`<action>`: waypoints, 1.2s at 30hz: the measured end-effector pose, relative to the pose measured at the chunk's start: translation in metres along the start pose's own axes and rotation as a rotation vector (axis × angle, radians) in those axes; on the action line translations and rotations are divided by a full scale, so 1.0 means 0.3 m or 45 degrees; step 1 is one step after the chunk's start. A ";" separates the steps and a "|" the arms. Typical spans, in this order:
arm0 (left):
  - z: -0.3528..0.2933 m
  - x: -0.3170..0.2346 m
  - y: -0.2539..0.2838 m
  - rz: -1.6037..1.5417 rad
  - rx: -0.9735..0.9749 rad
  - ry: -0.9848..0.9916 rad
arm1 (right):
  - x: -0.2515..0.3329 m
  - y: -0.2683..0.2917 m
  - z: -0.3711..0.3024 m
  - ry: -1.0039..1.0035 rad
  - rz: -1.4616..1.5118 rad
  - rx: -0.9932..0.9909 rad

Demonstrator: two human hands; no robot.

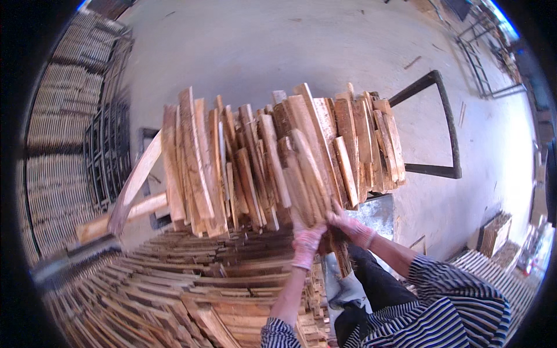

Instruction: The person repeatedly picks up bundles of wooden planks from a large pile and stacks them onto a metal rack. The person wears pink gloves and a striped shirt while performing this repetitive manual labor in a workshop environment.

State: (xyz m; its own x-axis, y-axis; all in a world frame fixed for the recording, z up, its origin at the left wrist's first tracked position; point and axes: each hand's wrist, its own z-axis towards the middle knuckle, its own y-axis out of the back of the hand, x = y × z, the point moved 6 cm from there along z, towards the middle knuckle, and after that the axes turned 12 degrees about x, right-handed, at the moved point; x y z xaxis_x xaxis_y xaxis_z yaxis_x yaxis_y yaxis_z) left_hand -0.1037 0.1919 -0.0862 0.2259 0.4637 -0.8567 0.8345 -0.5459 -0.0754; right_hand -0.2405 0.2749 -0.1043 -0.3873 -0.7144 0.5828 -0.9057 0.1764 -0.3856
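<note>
fingers of both gloved hands curl shut around the near ends of a few thin rough-sawn wooden slats (307,174), pinching them together low down. left hand (306,243) in a pinkish-white work glove grips from below; right hand (348,226), same glove, closes over just beside it, the two touching. gripped at one end, probably so the slats fan up and away from the body.

the held slats stand against a big upright bundle of pale brown slats (249,156), packed edge to edge and leaning (ends uneven, some bark-streaked). bundle seems propped on a long pale wooden beam (125,211) running left.

below: a flat stack of laid slats (174,290), rows crossing. behind: black metal frame (449,133) on grey concrete floor (261,46). left: wall of stacked slats (58,145). striped sleeves at lower edge.

no bin or box seen; the stacks hold everything.
</note>
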 end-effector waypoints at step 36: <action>-3.135 1.252 0.143 -1.844 -1.229 -1.045 | -1.458 -1.823 -1.418 0.378 -1.758 1.305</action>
State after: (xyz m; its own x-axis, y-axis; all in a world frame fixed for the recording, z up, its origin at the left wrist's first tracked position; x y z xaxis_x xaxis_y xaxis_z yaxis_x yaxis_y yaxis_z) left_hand 0.4898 0.9990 0.0687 -0.8072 -0.4093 -0.4253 0.1593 0.5428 -0.8246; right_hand 0.3509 0.7788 0.1559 0.3868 0.2003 0.9002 -0.1483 -0.9499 0.2751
